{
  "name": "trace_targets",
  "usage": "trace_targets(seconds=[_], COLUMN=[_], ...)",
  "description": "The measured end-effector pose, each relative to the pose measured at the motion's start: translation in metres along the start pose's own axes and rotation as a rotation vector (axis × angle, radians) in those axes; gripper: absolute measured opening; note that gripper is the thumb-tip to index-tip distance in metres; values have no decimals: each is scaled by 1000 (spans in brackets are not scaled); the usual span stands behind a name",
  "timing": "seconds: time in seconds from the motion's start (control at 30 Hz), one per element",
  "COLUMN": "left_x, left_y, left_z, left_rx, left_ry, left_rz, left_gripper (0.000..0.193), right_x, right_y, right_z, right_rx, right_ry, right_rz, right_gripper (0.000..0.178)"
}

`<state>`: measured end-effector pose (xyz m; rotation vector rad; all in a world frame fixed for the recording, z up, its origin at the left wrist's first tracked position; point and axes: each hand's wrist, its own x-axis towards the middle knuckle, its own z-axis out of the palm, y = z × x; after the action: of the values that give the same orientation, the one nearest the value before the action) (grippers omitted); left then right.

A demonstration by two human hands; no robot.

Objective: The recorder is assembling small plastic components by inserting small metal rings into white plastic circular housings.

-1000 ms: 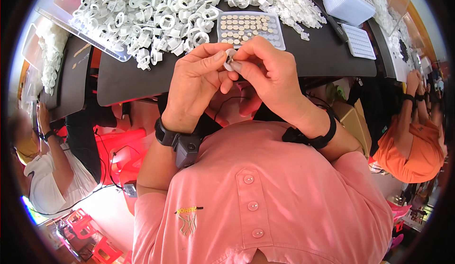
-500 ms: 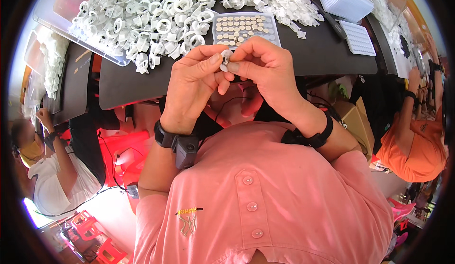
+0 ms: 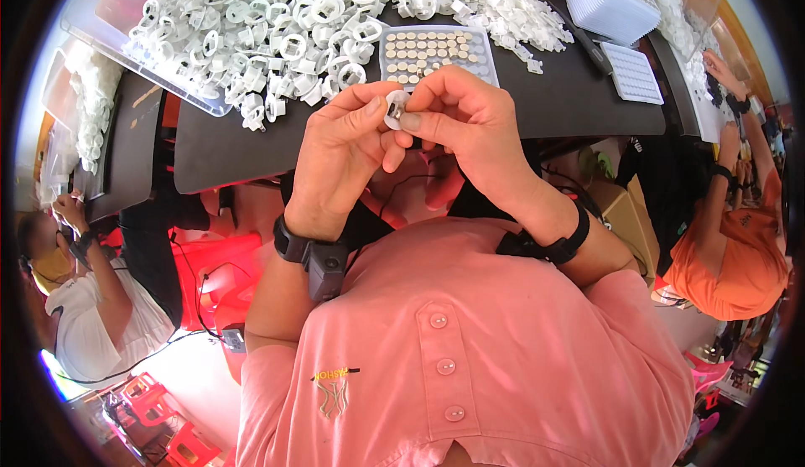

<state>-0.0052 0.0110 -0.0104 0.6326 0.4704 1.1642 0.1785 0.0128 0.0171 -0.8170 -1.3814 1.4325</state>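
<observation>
Just past the table's front edge, my left hand pinches a small white round plastic part between thumb and forefinger. A dark opening shows in the part's middle. From the other side my right hand grips the same part, its thumb pressed against the face and the forefinger curled behind. Whether a smaller piece sits under my right fingertips is hidden. Right beyond my hands lies a pale tray with rows of cream round discs, partly covered by my right hand.
A big heap of white ring-shaped parts covers the dark table at left. Smaller white parts lie behind the tray. Stacked white trays, a single tray and a dark long-handled tool are at right. People sit on both sides.
The white part has turned in my fingers and shows more of its face. Both hands have shifted very slightly. A person at the right has raised an arm over their table.
</observation>
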Motion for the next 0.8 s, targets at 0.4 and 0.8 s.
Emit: trace_targets(seconds=[0.4, 0.8], left_x=[0, 0], left_y=[-2, -2], left_z=[-2, -5], left_rx=[17, -57], left_ry=[-22, -78], left_rz=[16, 30], left_gripper=[29, 26], right_x=[-3, 24], right_y=[-8, -15], right_z=[-6, -64], right_rx=[-84, -1001], right_ry=[74, 122], right_rz=[-65, -240], right_gripper=[7, 7])
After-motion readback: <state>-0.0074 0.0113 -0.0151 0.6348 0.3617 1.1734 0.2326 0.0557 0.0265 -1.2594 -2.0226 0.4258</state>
